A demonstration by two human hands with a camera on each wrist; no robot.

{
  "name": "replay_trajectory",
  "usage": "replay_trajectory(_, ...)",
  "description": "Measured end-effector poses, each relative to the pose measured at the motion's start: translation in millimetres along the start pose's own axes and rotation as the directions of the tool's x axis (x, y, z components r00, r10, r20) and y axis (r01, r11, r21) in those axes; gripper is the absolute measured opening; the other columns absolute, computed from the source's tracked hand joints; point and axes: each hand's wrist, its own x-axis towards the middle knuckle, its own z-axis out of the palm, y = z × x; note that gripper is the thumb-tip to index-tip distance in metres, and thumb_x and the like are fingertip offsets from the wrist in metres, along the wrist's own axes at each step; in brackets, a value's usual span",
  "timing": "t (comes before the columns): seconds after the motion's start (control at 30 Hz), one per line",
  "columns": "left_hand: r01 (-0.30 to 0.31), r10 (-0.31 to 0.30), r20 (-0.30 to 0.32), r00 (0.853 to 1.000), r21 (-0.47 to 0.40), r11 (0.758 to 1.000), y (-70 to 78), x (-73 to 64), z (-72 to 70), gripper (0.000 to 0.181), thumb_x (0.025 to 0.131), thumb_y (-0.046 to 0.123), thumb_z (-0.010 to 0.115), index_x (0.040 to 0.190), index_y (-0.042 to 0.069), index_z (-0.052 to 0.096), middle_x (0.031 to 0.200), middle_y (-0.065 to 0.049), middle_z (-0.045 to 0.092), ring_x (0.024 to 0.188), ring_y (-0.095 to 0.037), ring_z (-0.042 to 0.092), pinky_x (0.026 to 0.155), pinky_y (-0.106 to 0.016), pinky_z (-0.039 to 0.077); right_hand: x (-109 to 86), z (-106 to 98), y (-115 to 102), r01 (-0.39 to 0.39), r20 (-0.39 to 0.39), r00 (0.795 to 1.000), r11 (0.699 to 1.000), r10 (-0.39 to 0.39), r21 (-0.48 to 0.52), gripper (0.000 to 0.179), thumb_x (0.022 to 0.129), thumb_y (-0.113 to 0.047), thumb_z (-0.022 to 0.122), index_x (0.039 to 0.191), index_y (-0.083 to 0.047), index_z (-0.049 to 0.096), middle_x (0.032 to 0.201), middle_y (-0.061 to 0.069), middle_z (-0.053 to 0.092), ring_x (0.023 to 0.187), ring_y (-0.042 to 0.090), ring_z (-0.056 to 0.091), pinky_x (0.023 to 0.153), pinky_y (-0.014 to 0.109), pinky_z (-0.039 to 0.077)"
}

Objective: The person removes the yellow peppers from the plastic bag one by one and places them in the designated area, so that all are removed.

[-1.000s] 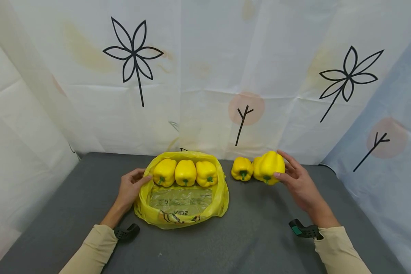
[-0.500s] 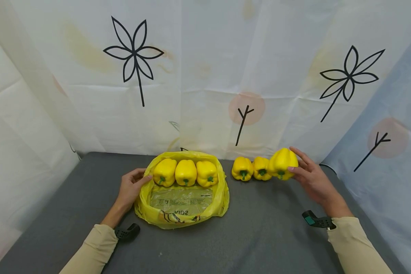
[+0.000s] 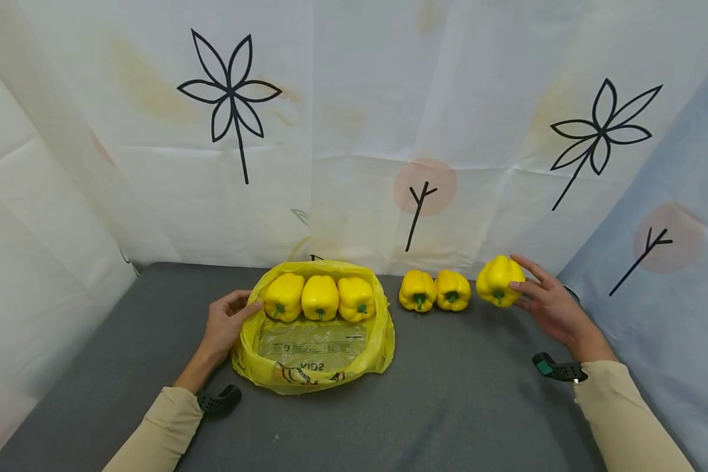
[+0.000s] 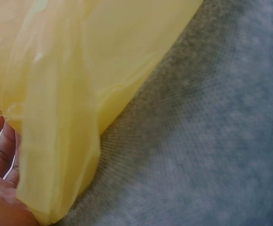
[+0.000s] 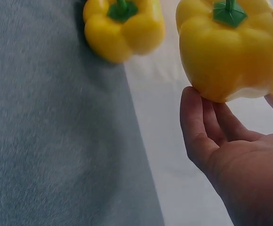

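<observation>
My right hand (image 3: 551, 305) holds a yellow bell pepper (image 3: 500, 282) between thumb and fingers at the right of the table, its green stem facing me. In the right wrist view the fingers (image 5: 193, 117) curl against the held pepper's side. Two more yellow peppers stand side by side to its left, a left one (image 3: 417, 291) and a right one (image 3: 452, 290). My left hand (image 3: 224, 324) pinches the left rim of a yellow plastic bag (image 3: 383, 347). Inside the bag, three yellow peppers (image 3: 320, 298) sit in a row along the back.
The dark grey table (image 3: 354, 432) ends at the back against a white cloth wall (image 3: 354, 131) printed with flowers. A pale bluish cloth side (image 3: 684, 314) rises at the right, close to my right hand. Black bands circle both wrists.
My right hand has carried its pepper to the right, away from the two standing peppers, uncovering the second one. The left hand and bag have stayed in place.
</observation>
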Motion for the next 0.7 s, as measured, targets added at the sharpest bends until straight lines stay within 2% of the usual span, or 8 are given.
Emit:
replay_trajectory(0.2, -0.003, 0.003, 0.0, 1.0, -0.011, 1.0, 0.2, -0.6, 0.6, 0.029, 0.098, 0.01, 0.069, 0.118, -0.011, 0.066, 0.096, 0.003, 0.068, 0.085, -0.008, 0.064, 0.073, -0.02, 0.055, 3.4, -7, 11, -0.058, -0.014, 0.998, 0.998, 0.057, -0.025, 0.069, 0.108, -0.022, 0.053, 0.165, -0.017, 0.013, 0.144, -0.003, 0.033, 0.113, 0.004, 0.053, 0.087, 0.024, 0.052)
replay_trajectory(0.33, 0.0, 0.0, 0.001, 1.0, -0.002, 1.0, 1.7, -0.7, 0.7, 0.029, 0.098, 0.011, 0.069, 0.118, -0.011, 0.066, 0.097, 0.003, 0.068, 0.085, -0.008, 0.064, 0.073, -0.02, 0.055, 8.0, -9, 18, -0.106, -0.022, 0.994, 0.99, 0.104, -0.095, 0.072, 0.108, -0.029, 0.054, 0.165, -0.017, 0.012, 0.158, 0.014, 0.021, 0.114, 0.004, 0.052, 0.089, 0.026, 0.052)
replay_trajectory(0.43, 0.012, -0.012, 0.001, 1.0, -0.003, 1.0, 2.9, -1.4, 0.7, 0.03, 0.098, 0.011, 0.069, 0.119, -0.011, 0.066, 0.097, 0.001, 0.068, 0.084, -0.008, 0.064, 0.072, -0.02, 0.055, 12.4, -10, 21, -0.142, -0.009, 0.99, 0.98, 0.142, -0.136, 0.074, 0.108, -0.034, 0.053, 0.165, -0.017, 0.01, 0.165, 0.021, 0.007, 0.119, 0.007, 0.048, 0.096, 0.034, 0.048)
replay_trajectory(0.6, 0.029, -0.029, 0.0, 1.0, -0.001, 1.0, 2.8, -1.5, 0.7, 0.031, 0.099, 0.011, 0.069, 0.12, -0.011, 0.066, 0.098, 0.002, 0.067, 0.085, -0.008, 0.063, 0.072, -0.021, 0.055, 18.3, -11, 26, -0.176, 0.031, 0.983, 0.976, 0.181, -0.132, 0.075, 0.108, -0.034, 0.051, 0.165, -0.013, 0.006, 0.167, 0.023, -0.004, 0.139, 0.032, 0.032, 0.111, 0.059, 0.032)
replay_trajectory(0.7, 0.026, -0.026, 0.003, 1.0, 0.01, 1.0, 1.8, -1.1, 0.2, 0.032, 0.099, 0.013, 0.069, 0.121, -0.01, 0.066, 0.098, 0.003, 0.067, 0.085, -0.008, 0.063, 0.072, -0.021, 0.054, 21.3, -12, 28, -0.184, 0.048, 0.98, 0.976, 0.191, -0.119, 0.075, 0.109, -0.031, 0.051, 0.165, -0.012, 0.005, 0.167, 0.022, -0.008, 0.147, 0.044, 0.017, 0.114, 0.067, 0.022)
